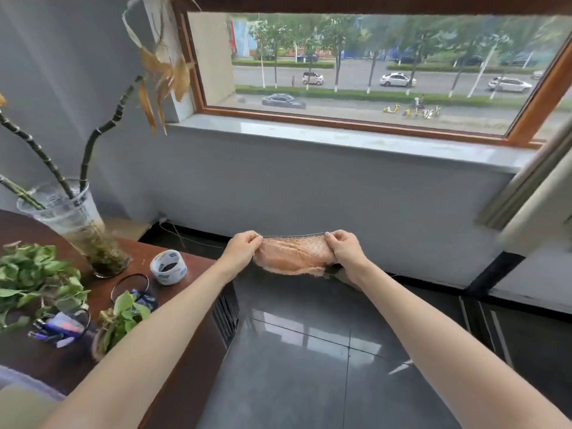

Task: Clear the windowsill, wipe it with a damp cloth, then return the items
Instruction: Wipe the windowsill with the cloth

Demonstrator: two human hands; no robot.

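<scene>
Right now I hold the peach-orange textured cloth with a dark mesh edge [294,258] stretched flat between both hands, below the pale grey stone windowsill [340,140] and well short of it. My left hand [241,247] pinches one end and my right hand [343,247] pinches the other, fingers curled tight on the fabric.

The grip is only at the ends, so if one pinch slips the cloth probably swings down onto the dark glossy floor tiles [309,351] beneath the sill and picks up grit. If it is wet enough to drip, those shiny tiles could turn slippery underfoot. My left forearm crosses the corner of the dark brown wooden table [192,320] down-left of the sill, close to the white roll of packing tape [168,267]; a careless swing might knock it off. Dry brown leaves [164,72] hang over the sill's left end and may crumble onto it as I wipe.

The sill looks bare and faintly smudged. Its items seem parked on that table: a clear glass vase of bamboo stalks [77,224] and a leafy green plant [31,274]. Above the sill, an orange-brown wooden window frame [340,119] looks onto a street.
</scene>
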